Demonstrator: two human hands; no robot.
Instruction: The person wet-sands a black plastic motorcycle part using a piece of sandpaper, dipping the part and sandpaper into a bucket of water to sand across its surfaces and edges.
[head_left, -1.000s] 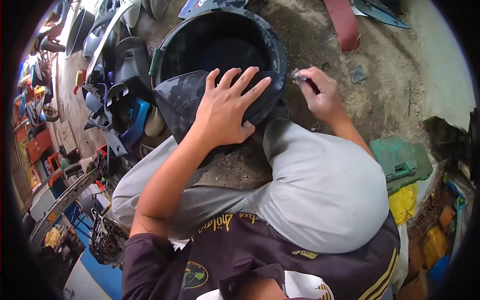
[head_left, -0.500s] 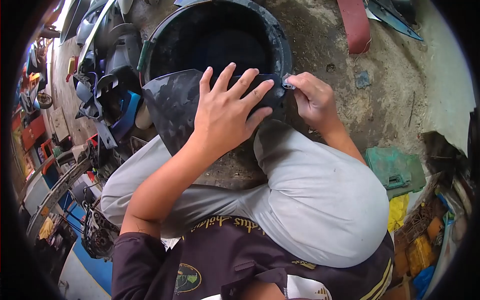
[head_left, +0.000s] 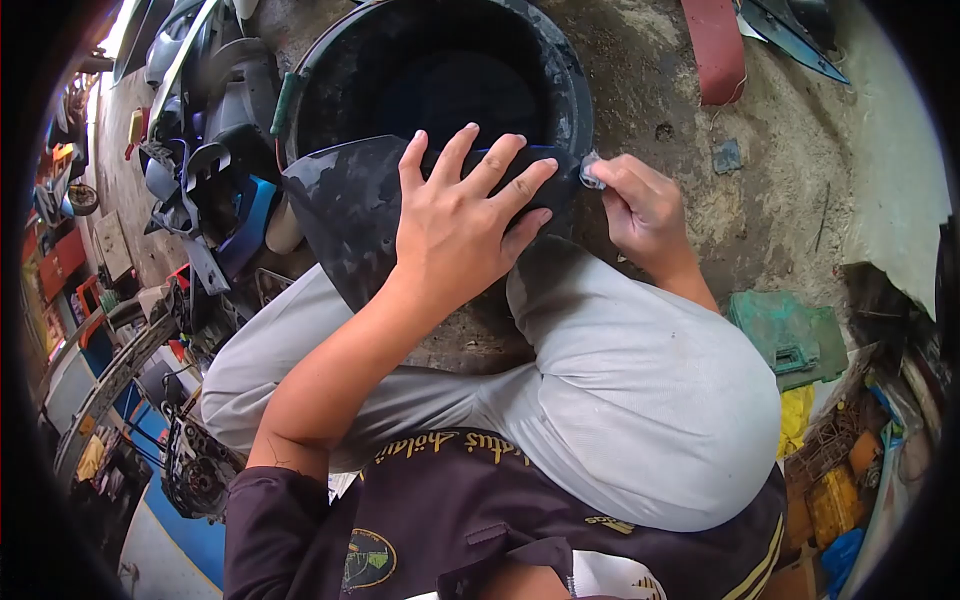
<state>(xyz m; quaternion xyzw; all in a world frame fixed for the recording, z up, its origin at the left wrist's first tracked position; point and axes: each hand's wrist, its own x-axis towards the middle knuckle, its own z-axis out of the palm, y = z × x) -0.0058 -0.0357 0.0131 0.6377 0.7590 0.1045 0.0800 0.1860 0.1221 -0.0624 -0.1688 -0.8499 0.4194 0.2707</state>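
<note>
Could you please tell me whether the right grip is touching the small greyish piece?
Touching. The head view shows the small greyish piece pinched at the end of the right grip, with no gap visible.

The head camera looks down on both hands (head_left: 452,222).

Soft, even light, bright glare at upper left, fisheye curvature, black corners.

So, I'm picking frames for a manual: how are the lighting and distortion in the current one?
Head view: fisheye curving, with dark left and right borders; head view: washed-out glare at upper left, while inside the black bucket it falls dark; head view: the small item in the right hand is hard to make out.
</note>
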